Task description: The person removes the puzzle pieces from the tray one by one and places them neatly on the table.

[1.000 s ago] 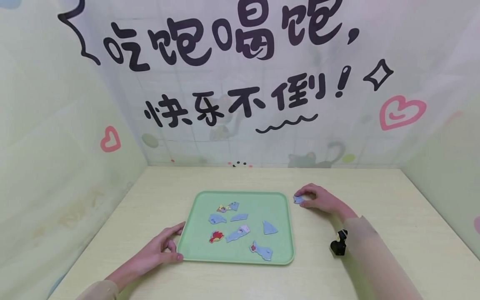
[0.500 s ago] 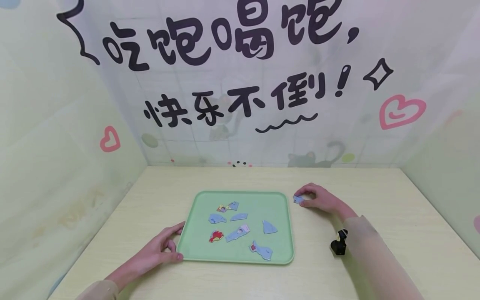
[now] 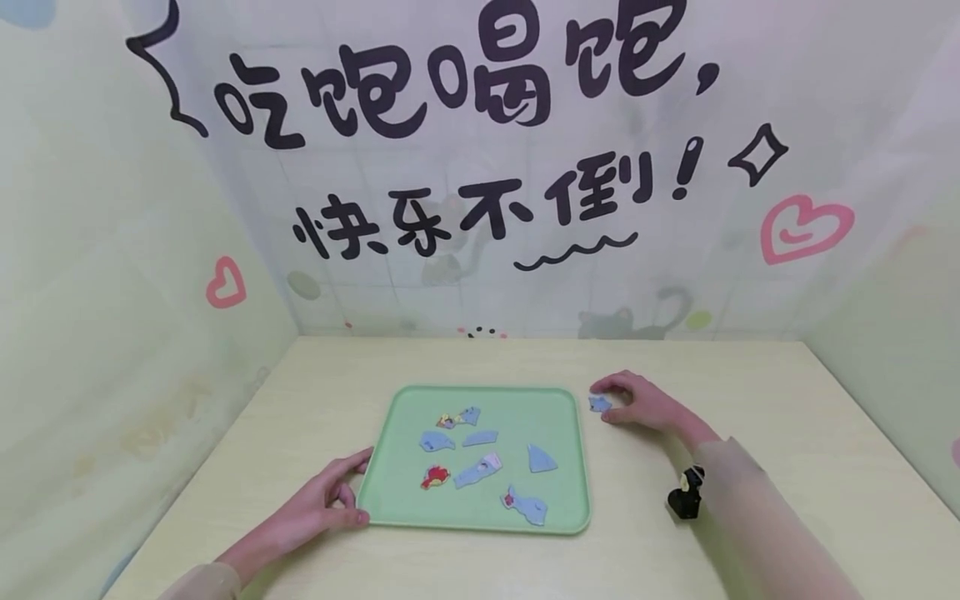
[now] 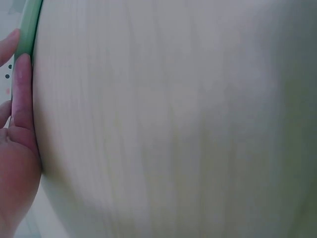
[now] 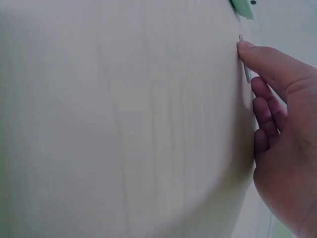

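Note:
A pale green tray (image 3: 495, 522) lies on the table with several irregular blue puzzle pieces on it. Among these are a wedge-shaped piece (image 3: 541, 458) at the right, a long piece (image 3: 472, 472) in the middle, and a piece with red and yellow print (image 3: 435, 477). My left hand (image 3: 324, 504) rests at the tray's left edge, thumb by the front corner and fingers farther back along the rim. Just outside the tray's right rim, my right hand (image 3: 637, 402) pinches a small blue puzzle piece (image 3: 599, 403) between thumb and fingers. In the right wrist view that piece shows as a thin edge.
A small black object (image 3: 686, 496) stands on the table beside my right sleeve (image 3: 765, 517). Behind the pale wooden table (image 3: 360, 358) hangs a printed cloth backdrop (image 3: 480, 292), with similar cloth on both sides.
The head view has shifted slightly, so the whole scene sits a little lower. Both hands, the tray and the pieces keep about the same places relative to each other.

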Action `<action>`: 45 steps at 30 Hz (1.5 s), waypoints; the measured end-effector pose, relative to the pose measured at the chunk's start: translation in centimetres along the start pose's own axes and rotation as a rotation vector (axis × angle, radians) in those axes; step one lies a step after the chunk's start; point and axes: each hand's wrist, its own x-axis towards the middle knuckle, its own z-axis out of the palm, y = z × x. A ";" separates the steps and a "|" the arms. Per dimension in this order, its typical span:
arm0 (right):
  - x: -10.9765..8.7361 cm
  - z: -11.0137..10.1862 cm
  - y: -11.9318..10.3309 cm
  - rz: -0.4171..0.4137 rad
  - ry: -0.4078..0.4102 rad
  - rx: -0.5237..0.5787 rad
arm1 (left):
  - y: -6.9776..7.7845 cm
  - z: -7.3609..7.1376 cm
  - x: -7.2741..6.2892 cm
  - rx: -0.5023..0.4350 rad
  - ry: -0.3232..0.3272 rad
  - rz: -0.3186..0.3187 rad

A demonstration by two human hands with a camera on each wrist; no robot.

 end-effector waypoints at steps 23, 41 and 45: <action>-0.8 6.5 -6.8 -0.285 0.093 -0.039 | -0.2 0.0 -0.1 -0.007 0.002 0.006; -1.4 8.2 -8.3 -0.220 0.003 -0.187 | -0.5 0.0 0.0 0.016 0.010 0.026; -1.1 8.1 -8.4 -0.227 -0.035 -0.156 | -0.5 0.0 0.0 0.022 0.013 0.023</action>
